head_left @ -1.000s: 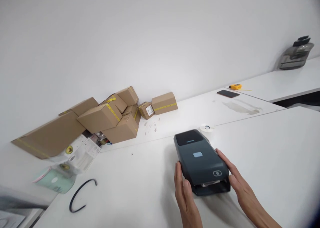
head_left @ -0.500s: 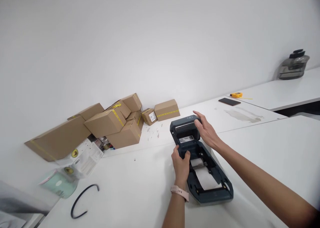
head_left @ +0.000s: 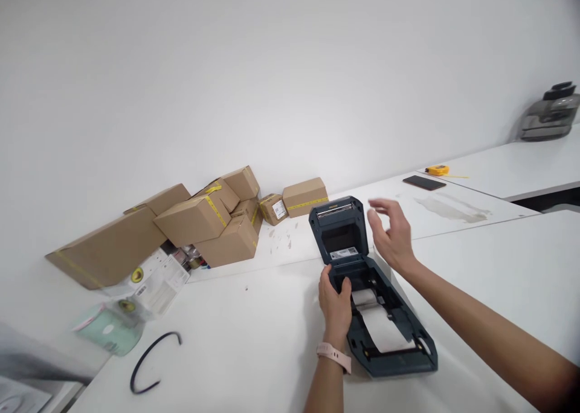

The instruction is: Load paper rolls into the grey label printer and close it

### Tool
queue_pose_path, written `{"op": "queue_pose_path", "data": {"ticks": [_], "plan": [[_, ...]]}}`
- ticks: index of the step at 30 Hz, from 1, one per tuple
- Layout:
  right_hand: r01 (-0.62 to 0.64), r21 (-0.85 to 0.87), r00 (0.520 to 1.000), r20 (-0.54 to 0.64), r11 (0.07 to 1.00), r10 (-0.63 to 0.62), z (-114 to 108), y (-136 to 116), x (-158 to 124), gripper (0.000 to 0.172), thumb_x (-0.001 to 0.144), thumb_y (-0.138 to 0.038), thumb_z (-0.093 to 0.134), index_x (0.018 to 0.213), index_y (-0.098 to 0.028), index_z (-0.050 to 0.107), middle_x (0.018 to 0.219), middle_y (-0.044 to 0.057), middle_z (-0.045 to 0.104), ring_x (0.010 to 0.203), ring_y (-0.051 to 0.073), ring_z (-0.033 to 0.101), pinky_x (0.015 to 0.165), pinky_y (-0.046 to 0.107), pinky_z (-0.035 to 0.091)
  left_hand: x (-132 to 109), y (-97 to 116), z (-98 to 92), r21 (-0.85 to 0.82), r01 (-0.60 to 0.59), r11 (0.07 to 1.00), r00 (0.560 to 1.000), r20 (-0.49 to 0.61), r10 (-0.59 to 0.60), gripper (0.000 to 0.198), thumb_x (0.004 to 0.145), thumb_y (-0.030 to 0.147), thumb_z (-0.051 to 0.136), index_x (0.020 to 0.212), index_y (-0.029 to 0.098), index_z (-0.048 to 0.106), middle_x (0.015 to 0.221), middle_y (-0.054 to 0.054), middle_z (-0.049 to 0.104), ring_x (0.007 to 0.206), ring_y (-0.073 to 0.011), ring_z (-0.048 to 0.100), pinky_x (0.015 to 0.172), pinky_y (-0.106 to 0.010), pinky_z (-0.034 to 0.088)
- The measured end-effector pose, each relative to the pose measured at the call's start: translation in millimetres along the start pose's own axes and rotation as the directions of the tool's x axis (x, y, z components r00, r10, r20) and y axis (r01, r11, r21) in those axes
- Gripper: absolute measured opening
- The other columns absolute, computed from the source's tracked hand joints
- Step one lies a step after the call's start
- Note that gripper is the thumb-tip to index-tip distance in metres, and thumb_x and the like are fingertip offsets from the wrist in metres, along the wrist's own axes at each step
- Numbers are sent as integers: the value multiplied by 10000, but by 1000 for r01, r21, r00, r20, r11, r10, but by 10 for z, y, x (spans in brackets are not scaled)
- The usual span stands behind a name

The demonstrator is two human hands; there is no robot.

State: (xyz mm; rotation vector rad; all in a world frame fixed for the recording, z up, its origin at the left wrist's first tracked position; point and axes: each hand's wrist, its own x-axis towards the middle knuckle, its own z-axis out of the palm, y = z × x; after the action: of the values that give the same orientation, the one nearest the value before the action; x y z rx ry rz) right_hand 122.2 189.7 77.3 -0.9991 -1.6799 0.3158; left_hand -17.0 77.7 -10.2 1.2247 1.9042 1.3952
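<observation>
A dark blue label printer (head_left: 428, 340) lies on the white table with its lid (head_left: 318, 228) raised at the far end. Inside its body a strip of white label paper (head_left: 385, 331) runs toward the near end. My left hand (head_left: 336, 301), with a pink band on the wrist, grips the printer's left side near the hinge, thumb over the rim. Just right of the lid, my right hand (head_left: 393, 234) is in the air, fingers curved and apart, holding nothing.
Cardboard boxes (head_left: 193, 219) are piled against the wall at left. Beside them lie plastic-wrapped packets (head_left: 158, 286) and a mint-green pouch (head_left: 111, 331). A black curved band (head_left: 140, 364) lies front left. A phone (head_left: 425, 182), yellow tape measure (head_left: 437, 170) and grey jug (head_left: 549, 113) are at right.
My right hand has let go of the lid and moved off to its right. The lid stands further back. My left hand still holds the printer's side.
</observation>
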Motion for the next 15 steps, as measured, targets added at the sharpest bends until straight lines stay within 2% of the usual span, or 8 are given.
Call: {"op": "queue_pose_path", "data": {"ticks": [2, 3, 5, 8, 11, 13, 15], "plan": [[110, -51, 985, 141, 993, -101, -55, 43, -266, 426, 1022, -393, 242, 1214, -162, 544, 1222, 169, 632, 1163, 263, 587, 996, 410, 446, 7, -2, 4, 1, -14, 1000, 1000, -3, 14, 507, 868, 385, 574, 1336, 196, 520, 1431, -121, 544, 1344, -270, 464, 1119, -391, 341], [172, -60, 955, 257, 983, -151, -60, 73, -377, 365, 1007, -369, 307, 1097, -190, 612, 1103, 130, 689, 1051, 247, 640, 923, 379, 481, 11, -3, 5, 1, -19, 1000, 1000, -4, 19, 503, 869, 381, 573, 1335, 198, 520, 1429, -119, 546, 1339, -270, 469, 1115, -392, 347], [295, -65, 841, 492, 953, -227, -17, 134, -532, 266, 952, -275, 429, 909, -221, 686, 915, 71, 744, 877, 224, 686, 819, 348, 496, 19, 1, 5, 2, -29, 1000, 1000, -4, 29, 497, 870, 363, 567, 1336, 198, 515, 1419, -119, 556, 1324, -265, 487, 1104, -386, 361], [436, -89, 636, 735, 895, -237, 144, 199, -622, 219, 804, -101, 539, 733, -196, 723, 769, 81, 763, 817, 249, 706, 900, 399, 448, 17, 18, -1, 2, -42, 999, 999, -7, 42, 490, 873, 329, 554, 1339, 185, 502, 1391, -127, 580, 1300, -255, 518, 1091, -370, 375], [526, -121, 483, 857, 842, -179, 303, 220, -638, 167, 670, -39, 611, 691, -143, 740, 745, 139, 764, 829, 300, 716, 1030, 487, 353, 1, 40, -7, -12, -52, 999, 999, -6, 52, 513, 869, 308, 559, 1360, 186, 477, 1389, -128, 586, 1292, -248, 537, 1077, -353, 391], [562, -122, 407, 902, 818, -146, 372, 223, -646, 152, 648, -54, 639, 722, -118, 755, 762, 165, 764, 841, 322, 717, 1059, 517, 313, -8, 49, -8, -26, -59, 998, 998, -10, 59, 534, 872, 293, 554, 1386, 199, 450, 1411, -119, 573, 1299, -237, 535, 1079, -340, 390], [576, -109, 350, 928, 810, -124, 413, 220, -649, 160, 643, -77, 664, 764, -105, 766, 785, 176, 763, 872, 337, 714, 1071, 529, 292, -9, 51, -7, -38, -63, 997, 998, -19, 63, 548, 878, 283, 542, 1408, 210, 427, 1428, -111, 560, 1306, -229, 532, 1087, -335, 383]]}}
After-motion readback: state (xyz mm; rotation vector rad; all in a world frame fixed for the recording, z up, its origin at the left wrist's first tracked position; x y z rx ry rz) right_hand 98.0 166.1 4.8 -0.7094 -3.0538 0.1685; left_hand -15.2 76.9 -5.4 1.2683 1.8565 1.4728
